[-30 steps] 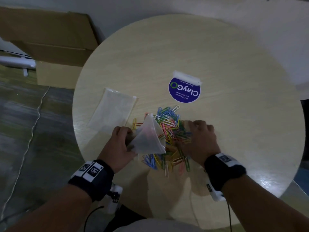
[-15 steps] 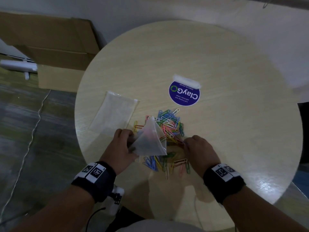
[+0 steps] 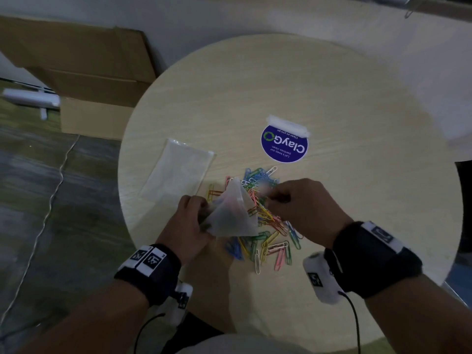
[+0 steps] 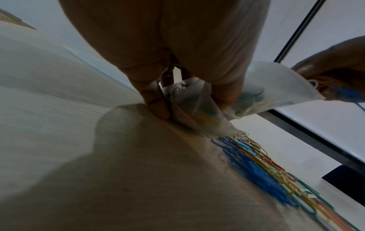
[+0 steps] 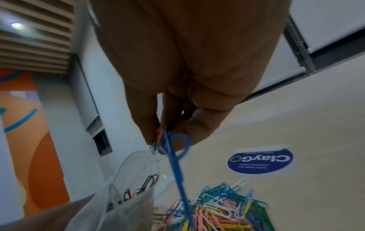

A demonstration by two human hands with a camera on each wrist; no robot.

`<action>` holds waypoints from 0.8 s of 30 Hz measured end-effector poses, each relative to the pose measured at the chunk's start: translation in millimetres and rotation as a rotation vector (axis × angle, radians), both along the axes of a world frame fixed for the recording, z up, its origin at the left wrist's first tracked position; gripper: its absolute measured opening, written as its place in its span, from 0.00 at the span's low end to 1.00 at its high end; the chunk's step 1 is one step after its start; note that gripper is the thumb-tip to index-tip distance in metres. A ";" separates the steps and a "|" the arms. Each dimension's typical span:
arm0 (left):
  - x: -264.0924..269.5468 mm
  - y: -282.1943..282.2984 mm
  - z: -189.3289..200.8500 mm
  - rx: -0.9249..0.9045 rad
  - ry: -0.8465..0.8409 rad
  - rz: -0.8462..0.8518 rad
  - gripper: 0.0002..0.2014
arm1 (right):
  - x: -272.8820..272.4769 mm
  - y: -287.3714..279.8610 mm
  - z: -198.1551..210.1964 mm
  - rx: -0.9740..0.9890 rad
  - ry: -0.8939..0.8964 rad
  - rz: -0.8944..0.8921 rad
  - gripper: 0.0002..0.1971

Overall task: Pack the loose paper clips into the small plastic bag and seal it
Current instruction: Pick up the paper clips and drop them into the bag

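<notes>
A pile of coloured paper clips (image 3: 265,221) (image 5: 217,209) (image 4: 262,170) lies on the round wooden table (image 3: 332,98). My left hand (image 3: 190,221) (image 4: 177,87) grips a small clear plastic bag (image 3: 233,215) (image 4: 199,109) (image 5: 126,195) by its lower part, mouth held open toward the right, with several clips inside. My right hand (image 3: 278,198) (image 5: 168,139) pinches a few clips (image 5: 173,150), a blue one hanging down, just above the bag's mouth. Its fingers (image 4: 335,67) show at the bag's edge in the left wrist view.
A second flat clear bag (image 3: 176,175) lies on the table left of the pile. A round blue ClayGo sticker (image 3: 284,144) (image 5: 260,161) is beyond the clips. Cardboard boxes (image 3: 84,72) stand on the floor at the far left, beside the table edge.
My right hand has lifted off the pile with a few clips pinched and moved left, up to the bag's mouth. The left hand keeps holding the bag in about the same place.
</notes>
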State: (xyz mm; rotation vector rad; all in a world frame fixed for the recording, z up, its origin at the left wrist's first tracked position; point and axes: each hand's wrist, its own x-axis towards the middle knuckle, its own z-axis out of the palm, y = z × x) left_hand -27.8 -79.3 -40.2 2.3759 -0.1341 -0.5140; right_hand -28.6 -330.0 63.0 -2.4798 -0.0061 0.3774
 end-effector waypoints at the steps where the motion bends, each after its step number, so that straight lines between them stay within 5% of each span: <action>1: 0.1 0.0 0.6 -0.001 0.004 0.001 0.25 | 5.0 6.8 -1.1 -0.048 0.019 0.063 0.08; 6: -0.2 0.0 3.3 -0.019 -0.008 -0.008 0.23 | 24.3 28.8 2.1 -0.053 0.042 0.199 0.12; 11: 0.2 0.5 2.6 -0.018 0.002 0.004 0.24 | 17.5 -9.2 2.1 0.224 0.070 -0.141 0.07; 13: -0.4 2.2 1.2 -0.020 0.000 -0.003 0.25 | 4.0 -29.2 -19.4 0.190 0.070 -0.258 0.06; 19: -0.5 3.3 -1.0 -0.008 -0.007 -0.025 0.26 | -62.7 -31.6 -86.6 -0.262 0.301 -0.247 0.44; 24: -0.3 2.3 1.3 -0.008 -0.012 -0.024 0.26 | -57.3 2.8 -95.5 -0.288 0.101 -0.170 0.49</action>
